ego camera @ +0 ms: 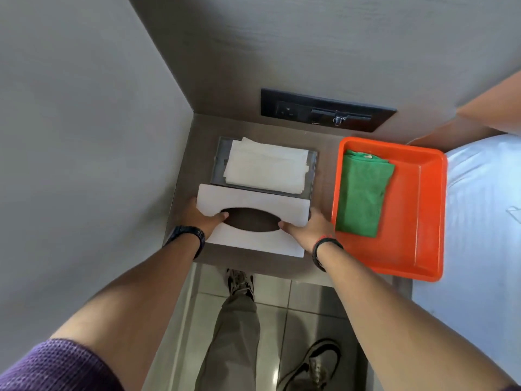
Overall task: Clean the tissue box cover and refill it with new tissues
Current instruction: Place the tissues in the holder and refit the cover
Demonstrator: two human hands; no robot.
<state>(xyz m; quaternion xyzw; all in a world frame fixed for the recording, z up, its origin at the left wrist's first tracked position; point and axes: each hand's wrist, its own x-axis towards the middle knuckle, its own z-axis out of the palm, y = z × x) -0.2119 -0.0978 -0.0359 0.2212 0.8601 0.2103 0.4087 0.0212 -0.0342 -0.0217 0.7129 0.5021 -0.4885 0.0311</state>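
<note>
Both hands grip the white cover (pixel 253 218) at its short ends, over the near part of the small table (pixel 194 153). The left hand (pixel 203 218) wraps the left end with its thumb hooked into the oval slot; the right hand (pixel 307 225) does the same on the right end, thumb at the slot's other tip. The cover's far edge overlaps the near rim of the clear base (pixel 220 162), on which the stack of tissues (pixel 265 165) lies, slightly askew with a corner fanned out at the back. The green cloth (pixel 362 193) sits folded in the orange tray (pixel 423 210), just right of the cover.

The likely trouble is in the fit. If the cover goes down over the base while the tissues sit crooked, its walls could catch the loose edges and crumple or pinch them, and the cover would then rest tilted instead of seating flat. With both thumbs in the slot, no tissue can be fed up through it, so the top sheet may end up trapped beneath. The base looks light and could slide toward the wall if the cover pushes against its rim. The cover's near edge lies close to the table's front edge; a slip of either grip could drop it to the tiled floor (pixel 282 303). Whether the cover is wiped yet cannot be told.
</note>
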